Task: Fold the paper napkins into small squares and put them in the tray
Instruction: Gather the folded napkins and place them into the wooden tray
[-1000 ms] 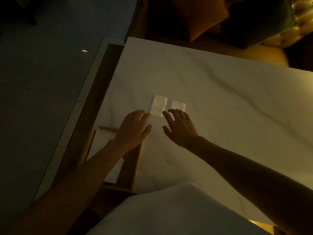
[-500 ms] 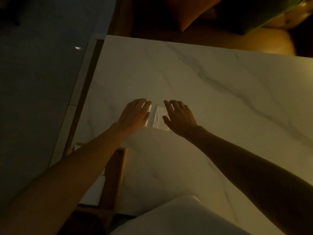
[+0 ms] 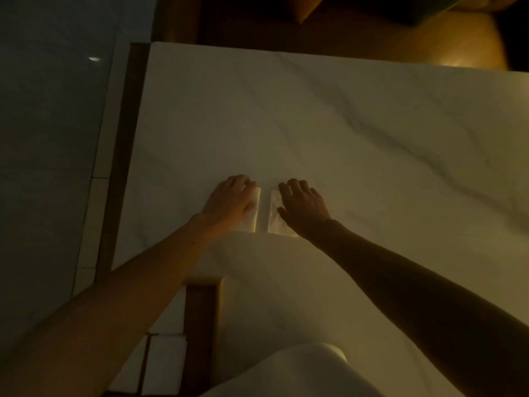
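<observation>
Two small folded white napkins lie side by side on the marble table [image 3: 315,133]. My left hand [image 3: 229,200] rests flat on the left napkin [image 3: 253,216] and covers most of it. My right hand [image 3: 303,206] lies on the right napkin [image 3: 274,213], fingers slightly bent over its far edge. The wooden tray [image 3: 200,325] sits at the table's near left corner. Folded white napkins [image 3: 166,359] lie in it, partly hidden by my left forearm.
Dim light. The table's left edge borders a dark wooden strip and a tiled floor [image 3: 51,138]. Cushioned seating [image 3: 429,38] stands beyond the far edge. A white rounded shape [image 3: 300,373] fills the bottom of the view.
Both hands have come down onto the two napkins, one hand on each. The napkins now sit nearer to me on the table. The view has shifted, showing more of the tray.
</observation>
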